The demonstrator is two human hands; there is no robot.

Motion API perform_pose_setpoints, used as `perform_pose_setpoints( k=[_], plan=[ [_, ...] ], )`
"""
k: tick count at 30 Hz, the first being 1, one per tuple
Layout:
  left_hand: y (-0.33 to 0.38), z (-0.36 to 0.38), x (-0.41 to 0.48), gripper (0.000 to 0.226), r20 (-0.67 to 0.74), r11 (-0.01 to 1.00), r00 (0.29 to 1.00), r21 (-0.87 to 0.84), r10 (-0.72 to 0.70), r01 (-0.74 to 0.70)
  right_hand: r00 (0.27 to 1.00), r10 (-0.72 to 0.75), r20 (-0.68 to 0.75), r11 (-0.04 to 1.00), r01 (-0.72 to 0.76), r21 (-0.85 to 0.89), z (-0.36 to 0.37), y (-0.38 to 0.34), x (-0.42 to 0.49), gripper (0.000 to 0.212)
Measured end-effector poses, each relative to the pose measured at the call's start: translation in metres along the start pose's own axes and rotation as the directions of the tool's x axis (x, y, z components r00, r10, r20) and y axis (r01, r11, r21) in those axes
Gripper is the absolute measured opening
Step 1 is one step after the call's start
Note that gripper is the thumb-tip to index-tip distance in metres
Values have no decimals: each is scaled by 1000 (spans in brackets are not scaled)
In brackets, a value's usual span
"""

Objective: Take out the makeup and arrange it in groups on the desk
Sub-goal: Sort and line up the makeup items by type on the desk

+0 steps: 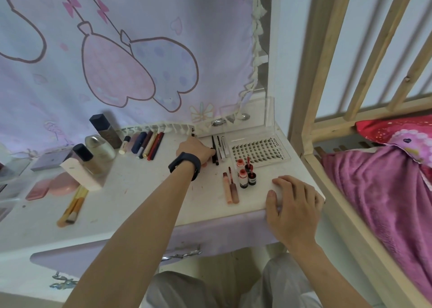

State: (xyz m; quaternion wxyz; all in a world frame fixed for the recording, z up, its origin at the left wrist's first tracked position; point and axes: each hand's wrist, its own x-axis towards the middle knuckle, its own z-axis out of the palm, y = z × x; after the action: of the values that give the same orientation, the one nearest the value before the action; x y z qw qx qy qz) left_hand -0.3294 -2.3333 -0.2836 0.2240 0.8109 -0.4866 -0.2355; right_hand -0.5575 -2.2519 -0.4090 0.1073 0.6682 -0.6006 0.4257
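Note:
Makeup lies in groups on the white desk (145, 190). My left hand (195, 150), a dark watch on its wrist, reaches to the back of the desk, its fingers curled onto a black pencil (214, 154) in a short row of thin liners. Just right of that row is a clear lash box (259, 152) with its lid up. Two lip gloss tubes (230, 188) and three small red-capped bottles (245, 174) stand in front of the box. My right hand (292, 205) rests flat on the desk's front right corner, holding nothing.
A row of pens and lipsticks (149, 145) lies at the back. Foundation bottles (93, 158), a lilac palette (50, 160), pink compacts (46, 186) and brushes (72, 205) fill the left side. A wooden bed frame (304, 120) stands close on the right.

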Motion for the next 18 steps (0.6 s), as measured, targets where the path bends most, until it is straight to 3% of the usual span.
perform_pose_setpoints(
  k=[18],
  plan=[
    [-2,1,-2,23,-1,997,999,-56,47,-47,1000,-6,2,1000,6,25,0,2,-3,33]
  ],
)
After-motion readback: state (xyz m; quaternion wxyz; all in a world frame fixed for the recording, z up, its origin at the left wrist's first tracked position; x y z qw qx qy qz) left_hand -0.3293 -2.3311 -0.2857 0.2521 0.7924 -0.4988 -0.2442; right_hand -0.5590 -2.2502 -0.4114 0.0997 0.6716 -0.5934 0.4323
